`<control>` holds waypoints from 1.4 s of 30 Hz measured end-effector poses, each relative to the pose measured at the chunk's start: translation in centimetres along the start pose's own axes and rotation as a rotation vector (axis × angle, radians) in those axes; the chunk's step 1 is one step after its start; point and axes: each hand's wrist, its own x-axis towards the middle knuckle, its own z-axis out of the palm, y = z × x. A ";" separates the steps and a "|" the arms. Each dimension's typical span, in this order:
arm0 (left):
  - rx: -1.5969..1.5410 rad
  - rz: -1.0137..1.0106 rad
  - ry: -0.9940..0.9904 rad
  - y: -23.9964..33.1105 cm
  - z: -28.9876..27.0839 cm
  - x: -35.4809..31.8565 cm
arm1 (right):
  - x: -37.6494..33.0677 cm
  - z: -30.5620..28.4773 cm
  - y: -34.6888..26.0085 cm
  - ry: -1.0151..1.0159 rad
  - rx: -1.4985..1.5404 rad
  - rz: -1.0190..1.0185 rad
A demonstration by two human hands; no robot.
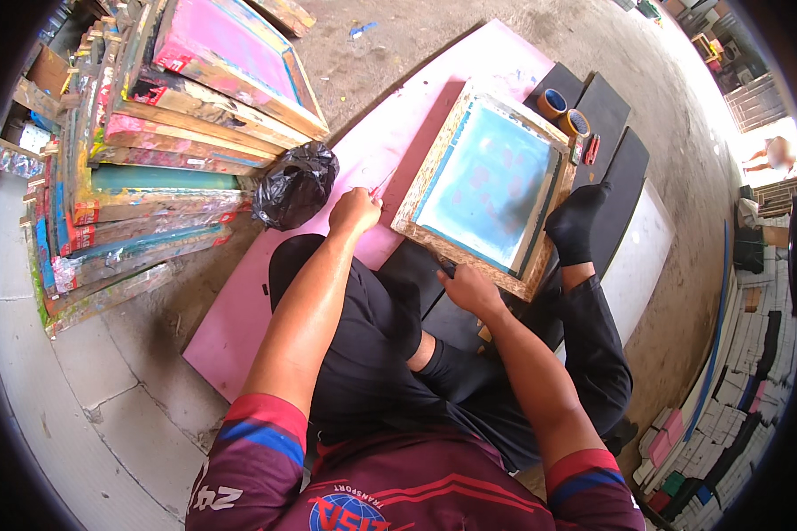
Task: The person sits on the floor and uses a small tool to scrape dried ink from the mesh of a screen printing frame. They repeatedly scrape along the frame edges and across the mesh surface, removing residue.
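My left hand (356,211) is closed, its fingertips pinched on something thin and pale reddish that is too small to name, left of a wooden screen-printing frame (487,177). The frame lies tilted before me, with blue mesh marked by pinkish and dark patches. At its near edge, my right hand (472,288) is closed round a short dark object (446,265), whose kind I cannot make out. Beside my left hand sits a crumpled black plastic bag (294,184). My foot in a black sock (577,221) rests against the frame's right side.
Paint-stained screen frames (168,142) are stacked at left. Two tape rolls (565,113) and a red-handled tool (591,149) lie beyond the frame on black boards (624,168). Under me spreads a pink sheet (239,332). Another person (777,153) is at far right.
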 end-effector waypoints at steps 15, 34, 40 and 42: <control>-0.458 0.101 -0.218 -0.9 0.4 0.0 | -1.5 2.4 0.8 0.127 0.158 0.030; -0.293 0.099 -0.166 -0.8 1.2 0.5 | -1.4 1.2 2.0 -0.422 1.073 0.197; -0.079 -0.019 -0.045 -0.3 -0.1 0.5 | -0.2 1.4 3.1 -0.490 1.093 0.220; -0.044 -0.043 -0.041 -0.2 -0.3 0.4 | 0.2 1.3 3.3 -0.518 1.088 0.219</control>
